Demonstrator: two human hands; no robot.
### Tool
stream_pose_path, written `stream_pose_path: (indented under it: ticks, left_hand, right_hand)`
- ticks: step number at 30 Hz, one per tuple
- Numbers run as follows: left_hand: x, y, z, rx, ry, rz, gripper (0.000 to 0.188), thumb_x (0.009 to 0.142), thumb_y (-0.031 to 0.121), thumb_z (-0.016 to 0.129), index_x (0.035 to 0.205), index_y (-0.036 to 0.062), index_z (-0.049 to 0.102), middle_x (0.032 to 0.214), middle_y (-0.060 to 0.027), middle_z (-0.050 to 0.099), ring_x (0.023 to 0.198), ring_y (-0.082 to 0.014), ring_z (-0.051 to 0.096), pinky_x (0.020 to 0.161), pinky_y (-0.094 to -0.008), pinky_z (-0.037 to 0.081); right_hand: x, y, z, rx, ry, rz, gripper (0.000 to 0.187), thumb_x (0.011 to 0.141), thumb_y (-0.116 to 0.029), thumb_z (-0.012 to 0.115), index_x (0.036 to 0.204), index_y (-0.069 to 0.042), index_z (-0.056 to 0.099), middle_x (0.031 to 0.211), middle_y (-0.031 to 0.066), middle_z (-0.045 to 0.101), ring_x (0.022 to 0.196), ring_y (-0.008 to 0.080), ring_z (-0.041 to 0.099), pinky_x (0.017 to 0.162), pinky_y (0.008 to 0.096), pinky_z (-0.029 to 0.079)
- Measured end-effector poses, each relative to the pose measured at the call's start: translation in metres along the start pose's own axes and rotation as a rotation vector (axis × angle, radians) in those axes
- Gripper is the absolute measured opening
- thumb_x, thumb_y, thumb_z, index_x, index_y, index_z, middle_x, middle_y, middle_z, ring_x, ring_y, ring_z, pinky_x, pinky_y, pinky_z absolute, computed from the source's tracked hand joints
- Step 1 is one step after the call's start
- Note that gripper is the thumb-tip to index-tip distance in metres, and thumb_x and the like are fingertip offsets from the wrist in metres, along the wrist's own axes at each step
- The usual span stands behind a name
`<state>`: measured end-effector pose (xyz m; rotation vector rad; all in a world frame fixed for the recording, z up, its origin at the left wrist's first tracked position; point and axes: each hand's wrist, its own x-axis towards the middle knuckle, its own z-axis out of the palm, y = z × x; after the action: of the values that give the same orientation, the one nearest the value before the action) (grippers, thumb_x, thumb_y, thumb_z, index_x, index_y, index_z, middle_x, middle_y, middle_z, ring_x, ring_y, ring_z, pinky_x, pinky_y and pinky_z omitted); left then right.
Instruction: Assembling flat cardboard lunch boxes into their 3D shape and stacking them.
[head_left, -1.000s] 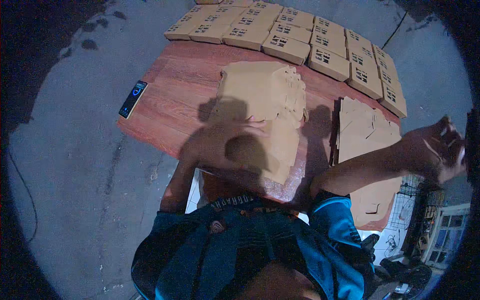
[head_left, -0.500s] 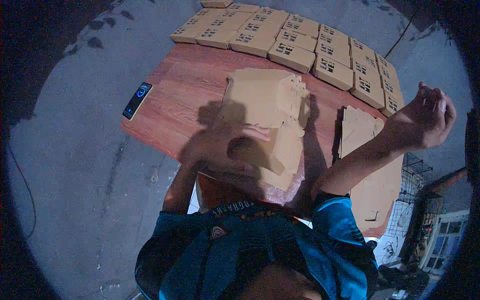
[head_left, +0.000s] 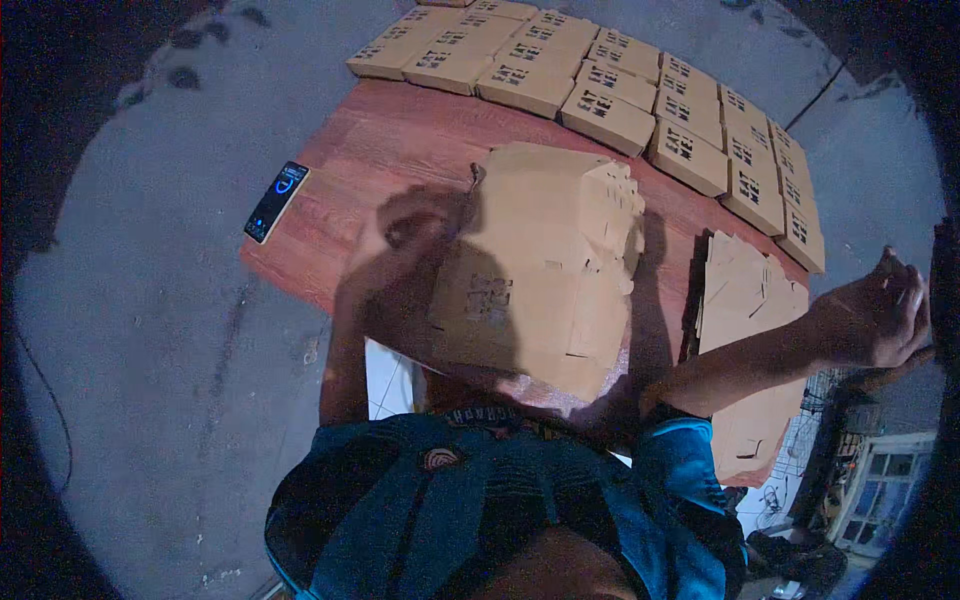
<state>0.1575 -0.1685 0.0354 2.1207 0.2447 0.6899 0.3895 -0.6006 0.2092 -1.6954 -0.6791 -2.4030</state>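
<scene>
A flat, die-cut brown cardboard box blank (head_left: pixel 550 235) lies in front of me, a dark print on its near left panel. Other sheets may lie under it; I cannot tell. My left hand (head_left: pixel 400 250) is beside its left edge, in deep shadow. Its fingers blur into the dark, and whether they touch the cardboard is unclear. My right hand (head_left: pixel 885 312) is raised off to the right, away from the blank. Its fingers are curled in, and nothing shows in them. Under my right forearm lies a stack of flat cardboard blanks (head_left: pixel 745 375).
Rows of folded brown boxes (head_left: pixel 530 75) line the far side of the reddish wooden table (head_left: pixel 345 130). A phone (head_left: pixel 277 203) with a lit screen sits at the table's left edge. Wire racks (head_left: pixel 815 395) stand beyond the right side.
The near panel, lifted under my left hand before, now lies flat with its print showing. My left hand has drawn back to the left. My right hand has moved lower and farther right.
</scene>
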Motion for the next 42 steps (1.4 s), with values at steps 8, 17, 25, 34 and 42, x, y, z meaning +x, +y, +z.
stream_pose_path:
  ticks: [8,17,25,34,42]
  left_hand:
    - [0.026,-0.088,-0.100,0.709,0.359,-0.057,0.027,0.086,0.026,0.069,0.099,0.0020,0.069,0.072,-0.0144,0.065,0.067,-0.0323,0.063,0.063,-0.0393,0.050]
    - [0.032,-0.115,-0.142,1.262,0.401,-0.431,0.067,0.077,0.057,0.075,0.128,0.0157,0.062,0.125,-0.0203,0.050,0.116,-0.0409,0.048,0.092,-0.0570,0.040]
    - [0.032,-0.134,-0.155,1.227,0.341,-0.448,0.080,0.071,0.065,0.076,0.135,0.0198,0.057,0.130,-0.0215,0.044,0.122,-0.0425,0.042,0.096,-0.0629,0.034]
    - [0.057,-0.135,-0.174,1.168,0.058,-0.577,0.086,0.065,0.069,0.078,0.138,0.0291,0.055,0.133,-0.0207,0.039,0.122,-0.0431,0.038,0.096,-0.0617,0.032]
    - [0.031,-0.045,-0.115,0.824,0.177,-0.018,0.074,0.072,0.054,0.080,0.134,0.0202,0.057,0.123,-0.0154,0.046,0.113,-0.0343,0.045,0.091,-0.0516,0.040]
  right_hand:
    - [-0.002,0.004,-0.005,0.095,-0.073,0.023,0.024,0.086,0.012,0.065,0.108,0.005,0.059,0.103,0.0209,0.060,0.080,0.0278,0.070,0.064,0.0303,0.064]
    - [-0.011,0.011,0.000,0.332,-0.001,0.211,0.020,0.086,0.013,0.063,0.105,0.005,0.063,0.103,0.0183,0.060,0.081,0.0265,0.069,0.065,0.0301,0.064]
    - [-0.010,0.002,0.001,0.378,-0.021,0.320,0.024,0.091,0.009,0.057,0.114,0.005,0.061,0.108,0.0193,0.060,0.085,0.0311,0.070,0.069,0.0345,0.063]
    - [0.003,-0.016,-0.001,0.560,-0.043,0.479,0.036,0.102,-0.024,0.053,0.094,0.010,0.064,0.097,0.0159,0.062,0.081,0.0297,0.070,0.069,0.0356,0.061]
    - [-0.004,-0.003,-0.002,0.442,-0.022,0.269,0.017,0.100,-0.009,0.053,0.108,0.003,0.062,0.102,0.0178,0.062,0.080,0.0285,0.070,0.063,0.0330,0.061]
